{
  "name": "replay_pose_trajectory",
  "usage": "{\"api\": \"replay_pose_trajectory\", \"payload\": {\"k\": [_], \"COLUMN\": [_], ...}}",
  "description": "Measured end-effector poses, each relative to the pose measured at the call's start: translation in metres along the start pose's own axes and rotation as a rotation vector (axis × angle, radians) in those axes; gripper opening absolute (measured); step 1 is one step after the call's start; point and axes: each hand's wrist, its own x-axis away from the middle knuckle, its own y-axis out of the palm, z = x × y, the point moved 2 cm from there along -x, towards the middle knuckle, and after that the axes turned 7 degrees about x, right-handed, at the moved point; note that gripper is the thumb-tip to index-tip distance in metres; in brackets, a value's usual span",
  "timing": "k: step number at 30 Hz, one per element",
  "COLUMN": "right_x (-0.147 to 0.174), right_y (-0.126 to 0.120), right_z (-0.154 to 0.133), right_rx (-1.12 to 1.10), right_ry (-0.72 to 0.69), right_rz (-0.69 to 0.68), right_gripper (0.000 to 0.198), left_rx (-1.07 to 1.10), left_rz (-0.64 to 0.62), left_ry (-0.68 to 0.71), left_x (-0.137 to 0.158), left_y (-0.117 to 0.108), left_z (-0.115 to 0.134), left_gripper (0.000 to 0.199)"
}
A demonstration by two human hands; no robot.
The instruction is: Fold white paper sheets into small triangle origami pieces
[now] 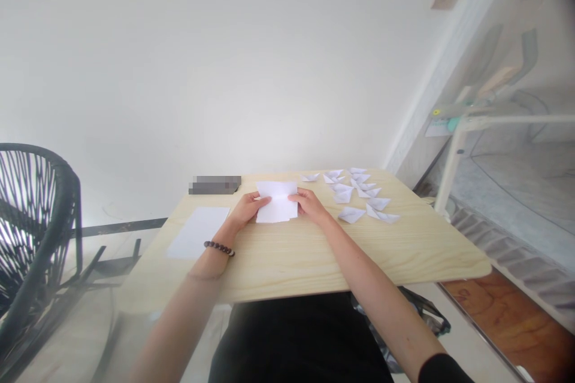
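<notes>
A white sheet of paper (pixel 277 202) lies on the light wooden table (pixel 314 257), partly folded with a crease across its middle. My left hand (pixel 245 208) pinches its left edge, thumb on top. My right hand (pixel 309 202) grips its right edge the same way. A bead bracelet (pixel 218 247) circles my left wrist. Both forearms stretch out over the table from the near edge.
Several folded white paper boats (pixel 359 194) are spread over the table's far right. A stack of plain white sheets (pixel 199 231) lies at the left. A dark flat object (pixel 214 184) sits at the far edge. A black wire chair (pixel 36 239) stands to the left, a white rack (pixel 453 155) to the right.
</notes>
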Motion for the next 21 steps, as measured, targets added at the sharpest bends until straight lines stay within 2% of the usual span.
{"api": "replay_pose_trajectory", "payload": {"k": [4,9,12,15,21], "right_x": [-0.0019,-0.0002,0.0018,0.0016,-0.0007], "right_y": [-0.0010,-0.0008,0.0006,0.0008,-0.0001], "right_z": [0.0022,-0.0011,-0.0037,-0.0027,-0.0005], "right_rx": [-0.024,-0.015,0.003,0.017,0.013], "right_ry": [0.016,-0.016,-0.051,-0.028,-0.003], "right_rz": [-0.003,0.000,-0.010,0.013,0.051], "right_gripper": [0.023,0.033,0.030,0.027,0.028], "left_rx": [0.001,0.007,0.037,0.066,0.090], "left_rz": [-0.002,0.044,0.033,0.020,0.047], "left_ry": [-0.021,0.019,0.040,0.046,-0.021], "left_x": [-0.0033,-0.0038,-0.0022,-0.0015,-0.0043], "left_y": [-0.0018,-0.0026,-0.0014,-0.0002,-0.0025], "left_z": [-0.0018,-0.0024,-0.0013,-0.0010,-0.0035], "left_gripper": [0.041,0.036,0.043,0.049,0.040]}}
